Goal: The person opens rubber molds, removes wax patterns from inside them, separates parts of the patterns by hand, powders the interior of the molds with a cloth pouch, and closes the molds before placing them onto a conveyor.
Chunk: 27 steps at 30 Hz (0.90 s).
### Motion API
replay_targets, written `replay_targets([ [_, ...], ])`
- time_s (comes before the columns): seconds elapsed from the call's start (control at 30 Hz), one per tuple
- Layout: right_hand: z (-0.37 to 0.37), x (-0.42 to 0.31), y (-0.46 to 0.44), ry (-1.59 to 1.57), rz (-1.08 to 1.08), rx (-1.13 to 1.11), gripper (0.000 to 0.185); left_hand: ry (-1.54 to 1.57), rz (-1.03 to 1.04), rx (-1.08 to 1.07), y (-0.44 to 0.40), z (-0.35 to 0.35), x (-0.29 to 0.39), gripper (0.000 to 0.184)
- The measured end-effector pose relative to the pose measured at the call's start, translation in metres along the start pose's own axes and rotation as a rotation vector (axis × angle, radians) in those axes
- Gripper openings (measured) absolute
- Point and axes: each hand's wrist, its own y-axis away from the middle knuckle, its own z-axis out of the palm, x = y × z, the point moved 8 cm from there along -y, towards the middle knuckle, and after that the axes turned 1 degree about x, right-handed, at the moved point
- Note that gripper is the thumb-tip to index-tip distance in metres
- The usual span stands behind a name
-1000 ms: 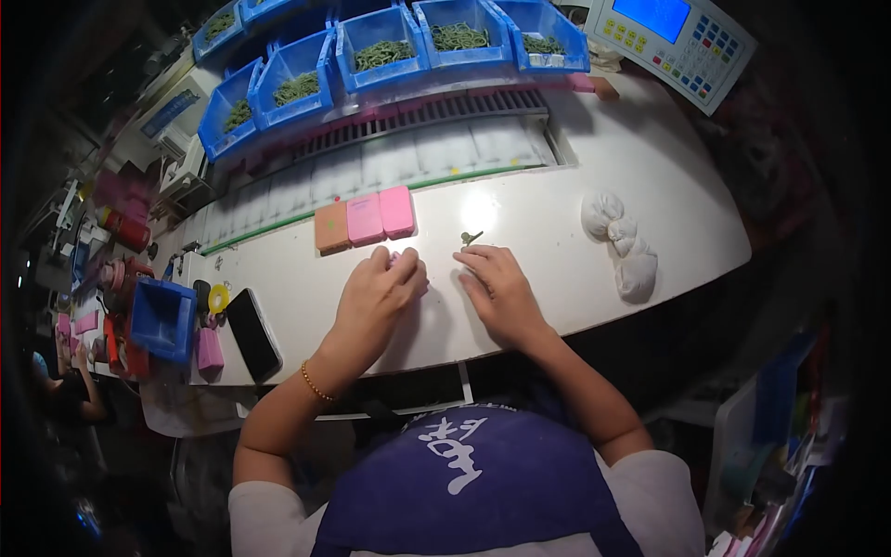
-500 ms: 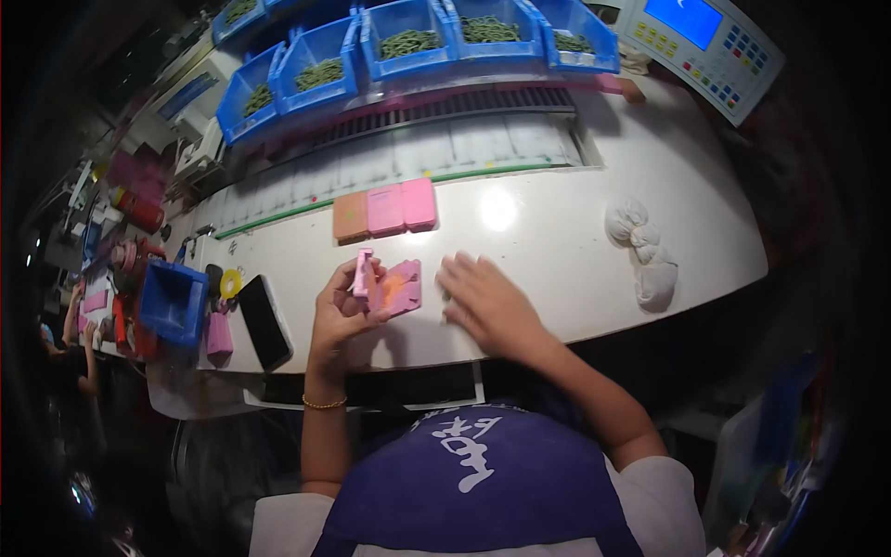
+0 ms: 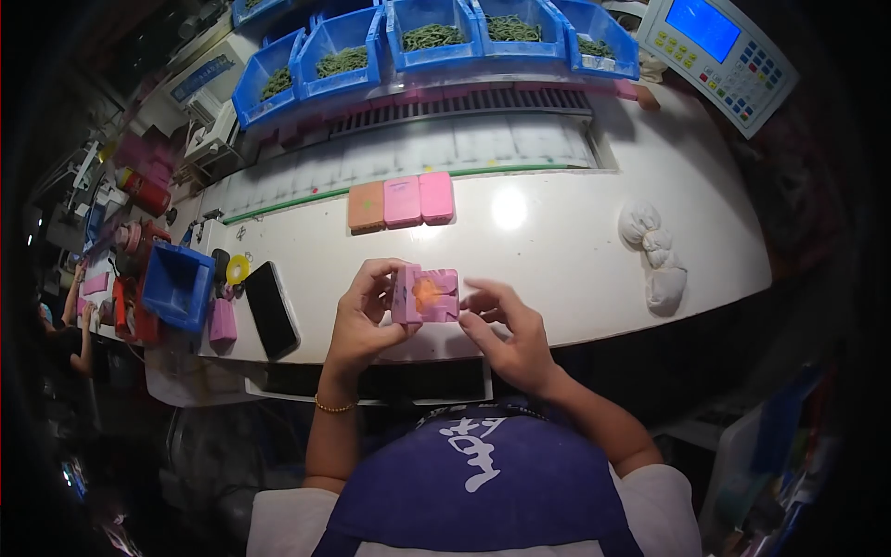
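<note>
A pink rubber mould [image 3: 436, 295] with an orange-tinted hollow in its face is gripped by my left hand [image 3: 368, 314]. The thumb presses its lower edge, and the other fingers wrap behind its left side. One part of the block stands up at the left, apart from the flat face. Just off the mould's right edge, my right hand [image 3: 513, 339] is empty, its fingers half bent and apart, slightly blurred. Beyond the hands lie an orange-brown block [image 3: 367, 207] and two pink blocks, a paler one [image 3: 403, 202] and a brighter one [image 3: 436, 198], side by side.
Blue bins [image 3: 430, 37] of green pieces line the back. A phone [image 3: 271, 311], a blue box [image 3: 176, 286] and a pink block [image 3: 222, 321] are at left. A knotted white cloth bag [image 3: 654, 258] lies right, below a control panel [image 3: 710, 56]. Another person's hands [image 3: 83, 302] show far left.
My left hand has turned the mould so its orange-marked face shows more squarely. My right hand has drawn its spread fingers in and come closer to the mould's right edge. The view has shifted slightly.
</note>
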Motion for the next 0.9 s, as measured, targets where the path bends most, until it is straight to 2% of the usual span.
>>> replay_targets([
  [0.1, 0.002, 0.005, -0.011, -0.093, 0.058, -0.007, 0.039, -0.13, 0.077, -0.06, -0.002, 0.008, 0.01, 0.064],
  [0.17, 0.004, 0.01, -0.014, -0.116, 0.068, -0.014, 0.038, -0.272, 0.108, -0.038, 0.001, 0.01, 0.017, 0.056],
  [0.2, 0.008, 0.015, -0.014, -0.246, 0.115, -0.037, 0.037, -0.272, 0.109, -0.036, 0.001, 0.007, 0.015, 0.056],
  [0.3, 0.013, 0.018, -0.014, -0.451, 0.207, -0.087, 0.037, -0.317, 0.194, -0.085, 0.004, 0.011, 0.017, 0.066],
  [0.37, 0.016, 0.019, -0.012, -0.525, 0.254, -0.108, 0.037, 0.27, 0.07, 0.015, 0.007, 0.018, 0.009, 0.065],
  [0.4, 0.022, 0.022, -0.01, -0.615, 0.308, -0.141, 0.038, 0.27, 0.073, 0.013, 0.007, 0.029, 0.009, 0.065],
  [0.47, 0.032, 0.023, -0.003, -0.702, 0.359, -0.174, 0.039, 0.555, 0.016, 0.165, 0.008, 0.033, 0.002, 0.072],
  [0.53, 0.047, 0.029, 0.011, -0.816, 0.487, -0.189, 0.04, 0.74, -0.012, 0.192, -0.001, 0.028, -0.02, 0.068],
  [0.57, 0.051, 0.026, 0.013, -0.827, 0.391, -0.186, 0.04, 0.746, -0.059, 0.193, -0.001, 0.029, -0.023, 0.069],
  [0.6, 0.048, 0.025, 0.013, -0.824, 0.39, -0.187, 0.04, 0.751, -0.107, 0.195, -0.001, 0.03, -0.025, 0.07],
  [0.67, 0.021, 0.013, 0.007, -0.063, 0.116, -0.177, 0.04, 0.716, -0.145, 0.231, -0.002, 0.028, -0.026, 0.071],
  [0.7, -0.001, -0.008, 0.001, 0.358, -0.279, -0.084, 0.043, 0.68, -0.186, 0.27, -0.001, 0.025, -0.028, 0.072],
  [0.73, -0.027, -0.021, -0.005, 0.658, -0.469, 0.01, 0.048, 0.68, -0.183, 0.277, -0.002, 0.023, -0.029, 0.072],
  [0.77, -0.062, -0.024, -0.014, 0.845, -0.534, 0.163, 0.05, 0.684, -0.243, 0.285, -0.001, 0.022, -0.036, 0.073],
  [0.8, -0.104, -0.024, -0.024, 0.94, -0.433, 0.337, 0.051, 0.689, -0.301, 0.296, 0.0, 0.021, -0.042, 0.073],
  [0.83, -0.137, -0.031, -0.031, 1.202, -0.365, 0.409, 0.051, 0.698, -0.324, 0.299, 0.001, 0.021, -0.044, 0.072],
  [0.9, -0.169, -0.032, -0.036, 1.579, -0.237, 0.372, 0.053, 0.646, -0.321, 0.304, 0.001, 0.021, -0.043, 0.071],
])
